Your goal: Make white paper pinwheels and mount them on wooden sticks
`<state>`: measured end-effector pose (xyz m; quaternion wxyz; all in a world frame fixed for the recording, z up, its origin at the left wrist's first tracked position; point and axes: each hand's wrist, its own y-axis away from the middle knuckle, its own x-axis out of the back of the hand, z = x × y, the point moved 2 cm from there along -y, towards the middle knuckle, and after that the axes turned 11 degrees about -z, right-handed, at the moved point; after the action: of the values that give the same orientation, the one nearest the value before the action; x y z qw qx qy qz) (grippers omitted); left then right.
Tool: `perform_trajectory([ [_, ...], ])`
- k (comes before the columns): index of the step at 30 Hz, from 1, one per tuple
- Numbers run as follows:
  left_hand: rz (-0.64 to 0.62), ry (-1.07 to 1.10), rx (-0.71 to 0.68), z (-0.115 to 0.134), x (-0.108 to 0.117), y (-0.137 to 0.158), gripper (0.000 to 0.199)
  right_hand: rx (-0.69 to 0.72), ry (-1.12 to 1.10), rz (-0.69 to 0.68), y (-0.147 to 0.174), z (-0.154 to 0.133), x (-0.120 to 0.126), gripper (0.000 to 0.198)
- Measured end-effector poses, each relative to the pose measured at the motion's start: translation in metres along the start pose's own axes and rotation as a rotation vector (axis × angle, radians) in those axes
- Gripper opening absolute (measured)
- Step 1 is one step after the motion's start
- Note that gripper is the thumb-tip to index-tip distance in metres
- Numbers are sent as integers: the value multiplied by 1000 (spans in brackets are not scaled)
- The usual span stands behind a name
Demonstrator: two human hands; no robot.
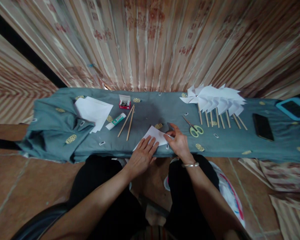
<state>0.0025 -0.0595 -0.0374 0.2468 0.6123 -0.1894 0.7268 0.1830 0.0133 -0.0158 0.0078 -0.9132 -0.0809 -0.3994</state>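
A folded sheet of white paper (153, 134) lies near the front edge of the cloth-covered table, its outline roughly triangular. My left hand (146, 151) rests flat on its left part with fingers stretched out. At the paper's right corner, my right hand (178, 140) pinches the edge between thumb and fingers. Just right of that hand lie green-handled scissors (196, 129), blades slightly apart. Two wooden sticks (129, 124) lie to the left of the paper, beside a glue stick (115, 121). Behind them stands an opened small red box (125, 102) of small metal pieces.
White paper sheets (93, 111) are stacked at the left. Several white paper pinwheels (216, 98) on wooden sticks lie overlapping at the right back. Further right are a dark phone (263, 127) and a blue-framed tablet (295, 108). A curtain (150, 46) hangs behind the table.
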Motion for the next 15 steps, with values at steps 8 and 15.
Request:
perform_trajectory([
  [8,-13,-3,-16,-1,-4,2,63,35,32,14,3,3,-1,59],
  [15,-47,-22,-25,0,-1,2,62,17,26,24,6,5,2,58],
])
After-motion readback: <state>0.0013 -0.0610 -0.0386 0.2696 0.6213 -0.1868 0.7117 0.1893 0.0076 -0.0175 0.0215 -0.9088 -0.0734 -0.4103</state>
